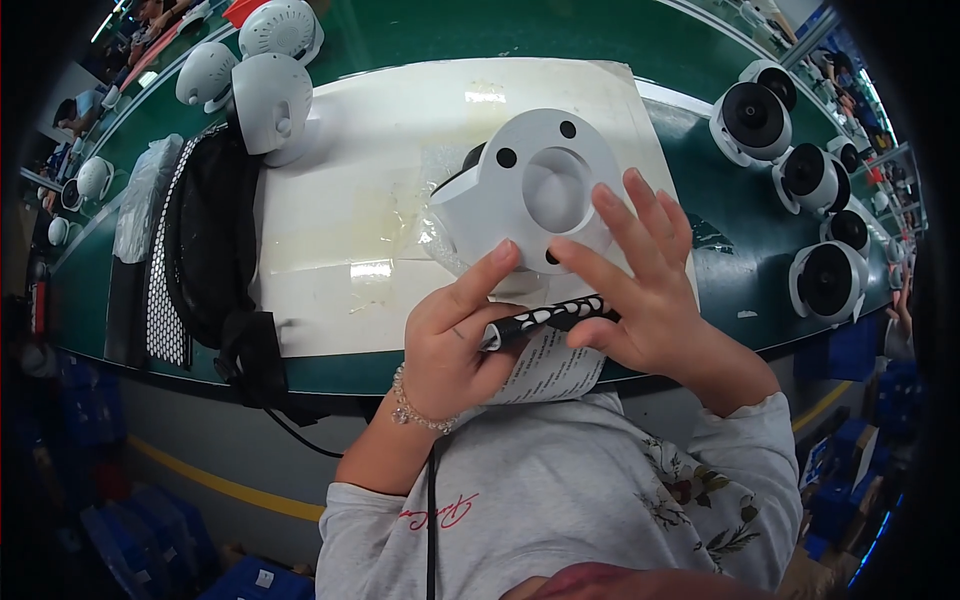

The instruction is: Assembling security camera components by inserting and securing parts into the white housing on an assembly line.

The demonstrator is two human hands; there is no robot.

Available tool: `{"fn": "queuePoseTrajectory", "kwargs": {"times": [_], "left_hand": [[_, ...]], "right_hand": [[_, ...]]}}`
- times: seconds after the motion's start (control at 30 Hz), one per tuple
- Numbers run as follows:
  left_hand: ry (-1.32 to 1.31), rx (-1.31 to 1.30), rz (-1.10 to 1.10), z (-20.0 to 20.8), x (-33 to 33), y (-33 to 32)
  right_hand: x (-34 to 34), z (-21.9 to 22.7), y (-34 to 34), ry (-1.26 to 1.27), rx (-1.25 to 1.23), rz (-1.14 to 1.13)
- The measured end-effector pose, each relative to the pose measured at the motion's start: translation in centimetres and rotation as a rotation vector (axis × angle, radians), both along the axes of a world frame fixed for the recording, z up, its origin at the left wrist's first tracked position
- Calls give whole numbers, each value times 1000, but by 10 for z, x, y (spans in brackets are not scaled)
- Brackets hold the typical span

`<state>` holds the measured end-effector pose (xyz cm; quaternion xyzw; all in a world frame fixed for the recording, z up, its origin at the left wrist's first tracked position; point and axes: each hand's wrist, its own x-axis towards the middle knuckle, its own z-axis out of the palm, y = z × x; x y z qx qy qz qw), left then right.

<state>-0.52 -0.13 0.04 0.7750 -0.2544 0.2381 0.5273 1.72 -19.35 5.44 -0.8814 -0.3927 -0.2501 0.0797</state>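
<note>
A white round-based device [462, 222], probably a camera or small fan, lies tipped on clear bubble wrap [436, 240], its underside facing me. Round black pads [507, 158] sit around the round recess in its base. My left hand [450, 335] grips a black strip with white oval gaps [540, 318], apparently a pad sheet; its index fingertip is at the base's lower edge. My right hand [640, 290] has its fingers spread. Its index fingertip is at the lowest pad, and its thumb is by the strip. A printed paper sheet [555, 372] hangs below the strip.
The devices stand on a cream board [340, 200] over a green table [400, 30]. White devices [272, 100] stand at far left, beside a black bag [212, 230] and a plastic-wrapped packet [147, 200]. Several white devices with black round fronts [828, 280] line the right side.
</note>
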Motion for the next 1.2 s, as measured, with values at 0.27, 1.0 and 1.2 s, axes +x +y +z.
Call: {"fn": "queuePoseTrajectory", "kwargs": {"times": [0.27,1.0,1.2], "left_hand": [[-26,11,-14,-2,1,1],[-43,-18,-47,-2,2,2],[-49,-34,-118,-3,4,5]], "right_hand": [[-9,-17,3,-233,233,180],[0,-15,4,-77,307,226],[-3,-9,7,123,366,252]]}}
